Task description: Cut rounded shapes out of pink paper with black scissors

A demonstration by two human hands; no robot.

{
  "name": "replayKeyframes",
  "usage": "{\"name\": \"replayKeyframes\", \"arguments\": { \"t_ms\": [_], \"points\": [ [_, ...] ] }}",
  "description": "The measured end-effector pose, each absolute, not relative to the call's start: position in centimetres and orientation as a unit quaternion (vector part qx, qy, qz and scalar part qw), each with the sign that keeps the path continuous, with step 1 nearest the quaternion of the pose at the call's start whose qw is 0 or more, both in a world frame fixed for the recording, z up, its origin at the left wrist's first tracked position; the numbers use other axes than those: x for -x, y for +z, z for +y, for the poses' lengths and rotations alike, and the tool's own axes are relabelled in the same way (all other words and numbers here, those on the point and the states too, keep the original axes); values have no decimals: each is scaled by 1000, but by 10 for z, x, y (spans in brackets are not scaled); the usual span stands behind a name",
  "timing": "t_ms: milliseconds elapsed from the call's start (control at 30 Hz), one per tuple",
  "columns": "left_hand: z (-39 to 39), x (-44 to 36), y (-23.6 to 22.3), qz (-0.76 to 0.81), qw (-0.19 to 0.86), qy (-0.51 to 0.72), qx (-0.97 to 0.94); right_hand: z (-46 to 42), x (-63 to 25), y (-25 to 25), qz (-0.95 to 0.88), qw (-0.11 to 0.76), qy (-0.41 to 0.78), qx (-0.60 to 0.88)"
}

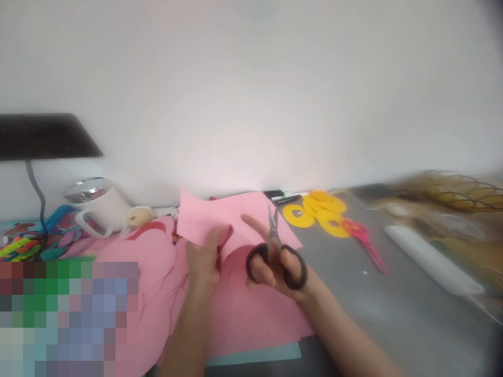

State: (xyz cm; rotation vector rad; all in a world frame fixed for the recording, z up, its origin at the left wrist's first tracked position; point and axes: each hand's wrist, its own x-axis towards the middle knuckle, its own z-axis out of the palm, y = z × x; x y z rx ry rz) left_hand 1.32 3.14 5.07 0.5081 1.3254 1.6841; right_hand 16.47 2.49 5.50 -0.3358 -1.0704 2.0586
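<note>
My left hand (204,262) pinches the edge of a pink paper sheet (220,220) and holds it raised over the desk. My right hand (275,272) has its fingers through the black handles of a pair of scissors (275,246), blades pointing up and away in front of the sheet. A curved cut shows in the pink paper just below the blades. More pink paper (243,314) lies flat under both hands, with rounded pink cut-outs (153,262) heaped to the left.
Yellow paper rings (318,212) and markers (285,197) lie at the back of the grey desk (393,314). Pink-orange scissors (363,238) and a white tube (428,259) rest to the right, near a wire basket (459,188). A white mug (98,207) and colourful items stand left.
</note>
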Motion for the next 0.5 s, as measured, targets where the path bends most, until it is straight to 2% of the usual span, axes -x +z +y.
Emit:
{"name": "replayKeyframes", "arguments": {
  "t_ms": [67, 200, 333, 500],
  "points": [
    [32, -12, 47, 554, 449, 670, -206, 28, -162, 52, -364, 413, 809, 206],
    [32, -9, 45, 651, 387, 602, -255, 34, -157, 44, -326, 350, 824, 303],
    [30, -8, 47, 685, 316, 554, -351, 33, -155, 43, -329, 344, 826, 300],
    [29, -10, 49, 685, 310, 547, -367, 31, -152, 41, -316, 325, 843, 288]
  ]
}}
